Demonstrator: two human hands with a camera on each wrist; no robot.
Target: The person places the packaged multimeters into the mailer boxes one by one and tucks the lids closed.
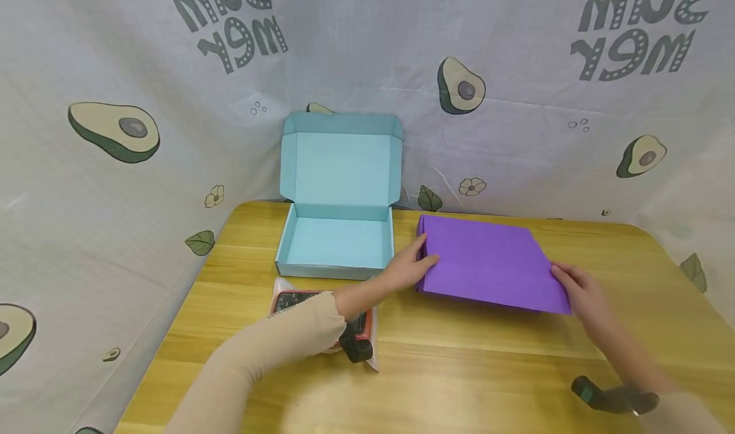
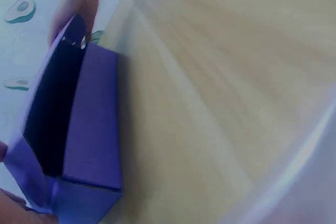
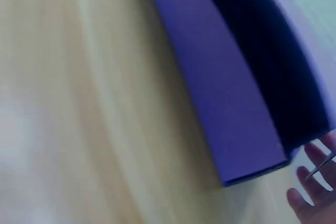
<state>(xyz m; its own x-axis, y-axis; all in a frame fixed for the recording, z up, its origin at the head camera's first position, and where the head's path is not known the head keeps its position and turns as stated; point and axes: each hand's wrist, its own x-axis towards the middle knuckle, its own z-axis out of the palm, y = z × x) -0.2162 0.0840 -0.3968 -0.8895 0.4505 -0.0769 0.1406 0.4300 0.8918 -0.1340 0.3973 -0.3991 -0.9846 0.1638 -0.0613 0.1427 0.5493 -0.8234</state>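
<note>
A purple cardboard box (image 1: 488, 261) lies on the table, its lid partly raised along the near side. My left hand (image 1: 406, 265) grips the box's left end, thumb on the lid and fingers by the side flap. At the lid's right front corner, my right hand (image 1: 581, 292) pinches the edge. Both wrist views show a dark gap between the lid and the front wall (image 2: 92, 119); the box's inside is too dark to make out. In the right wrist view, the right fingers (image 3: 315, 179) are beside the lid's side flap.
Behind my left forearm stands a light blue box (image 1: 341, 169) with its lid upright. A black and red item in clear plastic (image 1: 295, 299) lies before it, partly hidden by my arm. The wooden table (image 1: 459, 383) meets a patterned cloth (image 1: 367, 51) at the back.
</note>
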